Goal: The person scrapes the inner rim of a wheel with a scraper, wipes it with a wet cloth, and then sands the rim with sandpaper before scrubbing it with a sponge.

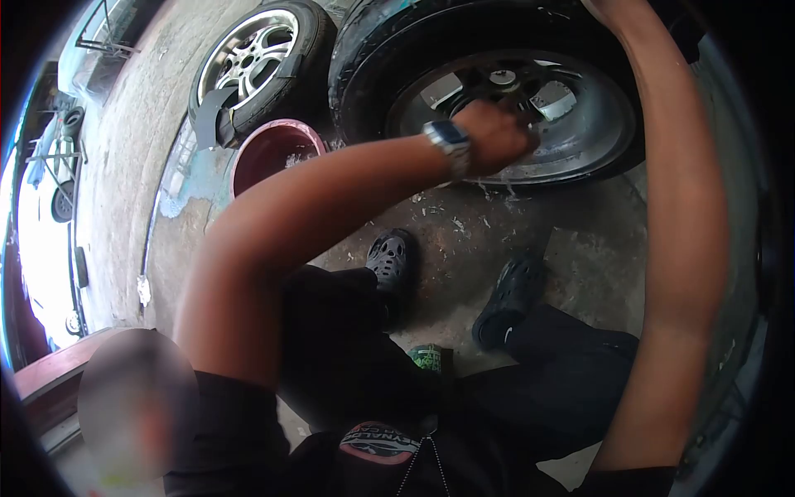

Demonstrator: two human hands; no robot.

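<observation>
A large black tire (356, 79) with a silver alloy rim (596, 137) stands in front of me. My left hand (497, 139), with a metal watch (448, 141) on its wrist, is in front of the lower part of the rim. Its fingers are curled into a closed grip, and what they hold, if anything, is hidden. At the top edge of the view my right hand (606, 8) reaches the tire's upper right side. Only a bit of that hand shows, and its fingers are out of sight.
Left of the tire is a dark red tub (277, 145) with something wet inside. Behind it lies a second wheel (252, 58) with a grey flap (214, 116) against it. My clogs (391, 261) are on the stained floor. A small green can (427, 358) is between my legs.
</observation>
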